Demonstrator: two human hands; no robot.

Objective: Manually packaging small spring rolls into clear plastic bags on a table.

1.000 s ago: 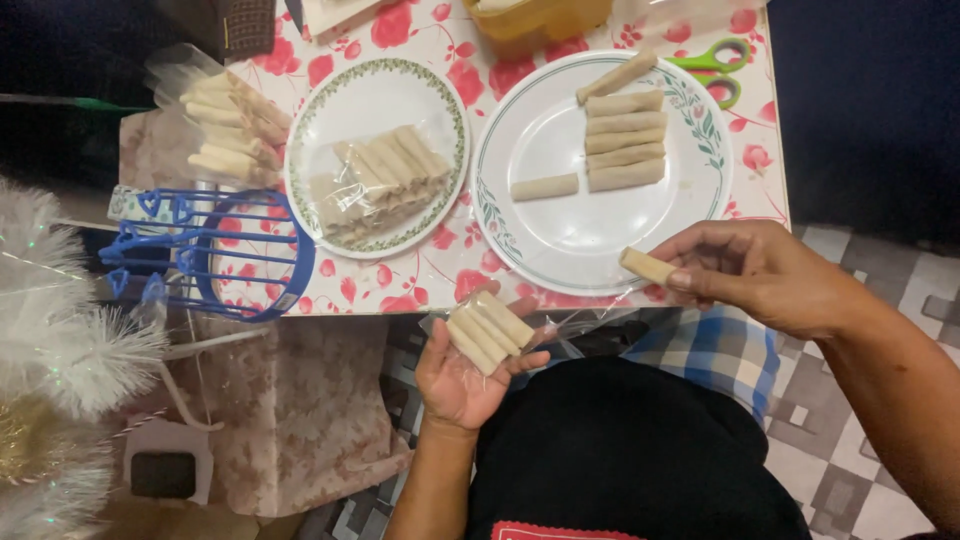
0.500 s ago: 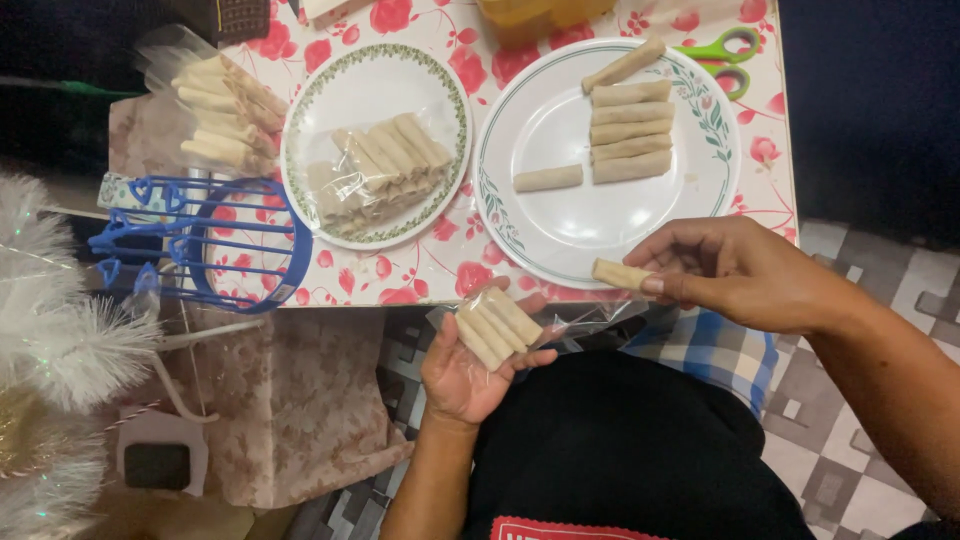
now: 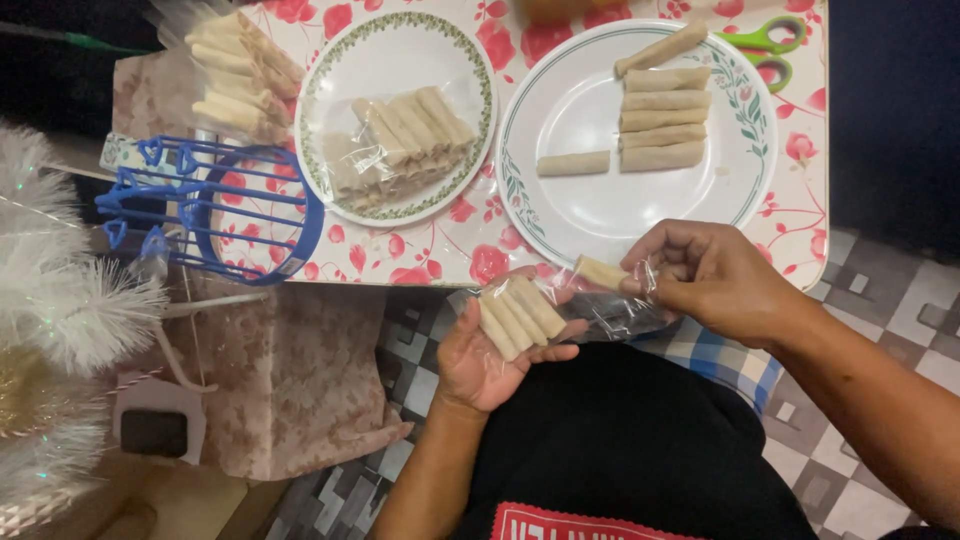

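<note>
My left hand [image 3: 487, 362] lies palm up below the table edge, holding a clear plastic bag [image 3: 612, 314] with three pale spring rolls [image 3: 517, 313] side by side in it. My right hand [image 3: 716, 278] pinches one more spring roll [image 3: 600, 272] at the bag's open mouth, fingers touching the plastic. Just above, a large white plate [image 3: 600, 215] with a green rim carries several loose spring rolls [image 3: 660, 130]. A smaller plate [image 3: 352, 65] to its left bears a filled bag of rolls [image 3: 395, 145].
Another bag of rolls [image 3: 238, 75] lies at the table's far left corner, beside a blue wire basket [image 3: 215, 210]. Green-handled scissors [image 3: 765, 50] sit at the back right. The red floral tablecloth [image 3: 440, 250] covers the table. White tinsel [image 3: 60, 320] stands left.
My right hand carried the single roll leftward and down to the bag's mouth. My left hand with the bag shifted slightly up and right; the camera view moved too.
</note>
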